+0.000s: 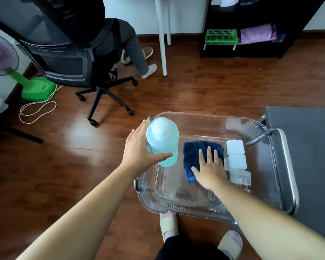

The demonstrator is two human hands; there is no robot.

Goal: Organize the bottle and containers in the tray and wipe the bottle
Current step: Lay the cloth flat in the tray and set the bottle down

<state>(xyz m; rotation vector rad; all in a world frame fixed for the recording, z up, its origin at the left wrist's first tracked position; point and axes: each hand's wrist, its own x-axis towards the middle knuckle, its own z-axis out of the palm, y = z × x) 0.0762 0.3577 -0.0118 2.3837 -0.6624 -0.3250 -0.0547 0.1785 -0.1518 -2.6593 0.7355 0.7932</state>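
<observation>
The left hand gripped the pale blue translucent plastic bottle with its white cap, fingers behind it and thumb across its front, holding it upright over the left part of the clear ribbed plastic tray. The right hand lay flat and open, fingers spread, pressing on the dark blue folded cloth on the tray's floor, just right of the bottle. Beside that hand, along the tray's right wall, sat two white square lidded containers in a row, with a clear flat container nearer the person. The tray rested on a grey metal-railed cart above the brown wooden floor
</observation>
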